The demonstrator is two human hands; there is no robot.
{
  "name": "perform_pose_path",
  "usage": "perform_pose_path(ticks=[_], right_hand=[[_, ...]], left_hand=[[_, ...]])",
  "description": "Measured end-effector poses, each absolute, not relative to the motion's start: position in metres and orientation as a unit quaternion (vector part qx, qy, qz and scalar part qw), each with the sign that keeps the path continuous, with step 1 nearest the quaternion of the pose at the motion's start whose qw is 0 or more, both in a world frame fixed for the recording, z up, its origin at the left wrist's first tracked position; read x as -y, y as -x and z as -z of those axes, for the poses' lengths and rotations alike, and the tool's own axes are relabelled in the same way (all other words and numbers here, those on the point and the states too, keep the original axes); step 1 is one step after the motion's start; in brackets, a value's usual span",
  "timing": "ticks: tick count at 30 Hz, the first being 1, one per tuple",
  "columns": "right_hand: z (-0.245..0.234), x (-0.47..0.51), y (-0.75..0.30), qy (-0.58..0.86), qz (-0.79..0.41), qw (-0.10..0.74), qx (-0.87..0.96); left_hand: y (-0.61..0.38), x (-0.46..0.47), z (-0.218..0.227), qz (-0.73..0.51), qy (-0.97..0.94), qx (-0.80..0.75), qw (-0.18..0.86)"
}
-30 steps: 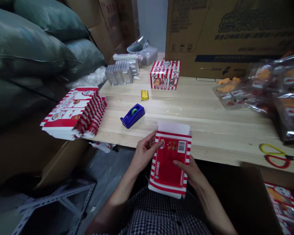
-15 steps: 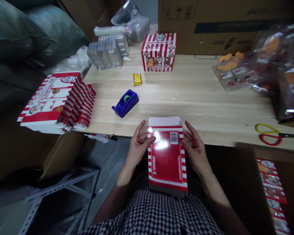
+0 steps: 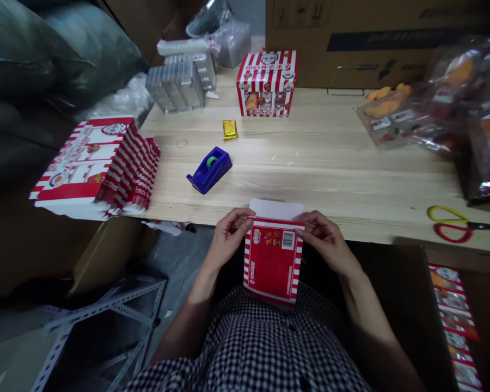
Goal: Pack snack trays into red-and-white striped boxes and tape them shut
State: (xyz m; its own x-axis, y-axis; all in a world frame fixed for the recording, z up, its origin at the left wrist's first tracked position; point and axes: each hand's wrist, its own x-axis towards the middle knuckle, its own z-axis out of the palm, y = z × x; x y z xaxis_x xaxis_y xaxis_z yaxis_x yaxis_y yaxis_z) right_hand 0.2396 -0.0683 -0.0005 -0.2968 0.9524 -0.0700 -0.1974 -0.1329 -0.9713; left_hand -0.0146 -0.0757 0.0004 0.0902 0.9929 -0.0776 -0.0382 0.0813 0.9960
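Observation:
Between my hands is a flat red-and-white striped carton (image 3: 273, 267), its barcode side toward me and a white flap (image 3: 276, 208) standing out at the top. My left hand (image 3: 228, 237) pinches the carton's upper left corner between thumb and fingers. On the opposite corner, my right hand (image 3: 325, 239) does the same. The carton's lower end hangs over my lap, in front of the table edge. Nearest on the tabletop is a blue tape dispenser (image 3: 209, 171) with a green core, lying beyond my left hand.
A pile of folded cartons (image 3: 85, 163) sits at the left. Toward the back are a finished striped box (image 3: 267, 84), a gold packet (image 3: 230, 129) and clear plastic trays (image 3: 175, 87). Bagged toy food (image 3: 386, 111) and scissors (image 3: 453, 223) lie on the right.
Both hands have closed onto the carton's upper corners, where fingers were spread before. The carton has tilted, so the glare on it is gone and its lower end appears shorter.

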Motion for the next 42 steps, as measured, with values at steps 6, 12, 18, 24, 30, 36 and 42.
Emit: perform_pose_path(ticks=[6,12,18,24,30,36,42], right_hand=[[0.008,0.044,-0.230,0.437,-0.622,0.453,0.467],[-0.004,0.028,-0.228,0.443,-0.628,0.433,0.470],[0.020,0.065,-0.232,0.459,-0.651,0.402,0.451],[0.013,0.060,-0.229,0.485,-0.604,0.435,0.458],[0.017,0.057,-0.220,0.502,-0.582,0.484,0.418],[0.015,0.054,-0.230,0.463,-0.649,0.447,0.407],[0.026,0.049,-0.240,0.440,-0.659,0.392,0.468]], left_hand=[[0.023,0.053,-0.011,-0.450,-0.513,-0.521,0.513],[0.024,0.046,-0.023,-0.452,-0.510,-0.509,0.526],[0.028,0.083,0.009,-0.398,-0.513,-0.519,0.556],[0.029,0.071,0.000,-0.406,-0.529,-0.518,0.535],[0.025,0.061,0.002,-0.434,-0.452,-0.514,0.586],[0.023,0.057,0.009,-0.434,-0.334,-0.422,0.722],[0.025,0.054,0.013,-0.393,-0.403,-0.437,0.701]])
